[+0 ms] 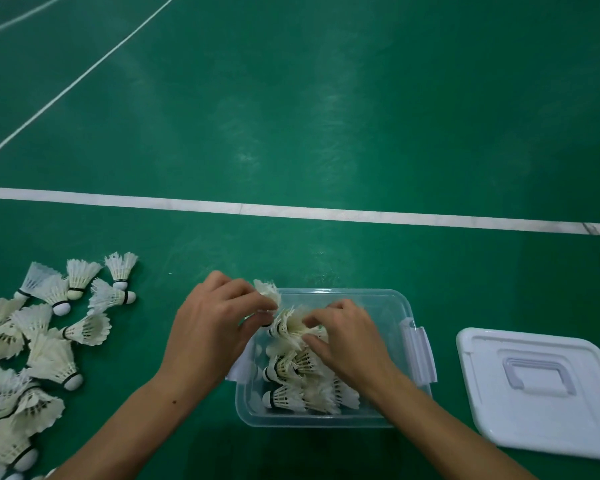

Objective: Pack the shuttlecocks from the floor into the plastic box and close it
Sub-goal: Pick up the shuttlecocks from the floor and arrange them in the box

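A clear plastic box [388, 299] stands open on the green floor and holds several white feather shuttlecocks [284, 396]. My left hand [212, 327] is at the box's left rim and grips a shuttlecock [267, 291] whose feathers stick out past my fingers. My right hand [343, 337] is over the box and pinches another shuttlecock [290, 323] lying on top of the ones inside. A heap of several loose shuttlecocks [45, 341] lies on the floor to the left.
The box's white lid [534, 386] lies flat on the floor to the right, handle side up. White latches [418, 351] hang on the box's right side. A broad white court line [291, 209] crosses the floor beyond the box.
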